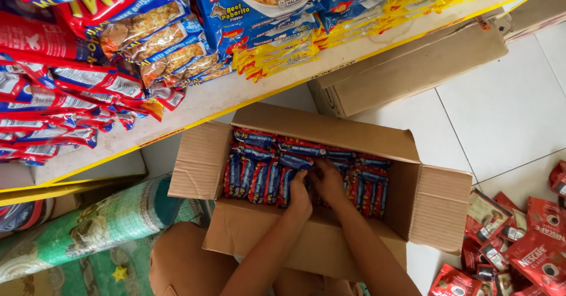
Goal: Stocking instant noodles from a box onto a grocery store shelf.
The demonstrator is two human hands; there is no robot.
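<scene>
— Noodles, packed upright in the cardboard box [436, 207] on the floor. Both hands are down among the noodle packets [259, 175], near the middle of the box.

— Gripping?

— The left hand [299, 194] has its fingers curled over a packet top; the right hand [329, 181] is dug in beside it, though I can't tell whether it grips anything.

— Heavy?

— Light, I'd judge, with slick crackly wrappers and brittle insides. Pinch the sealed top edge, not the middle. More stacks fill the shelf [247, 92] above.
</scene>
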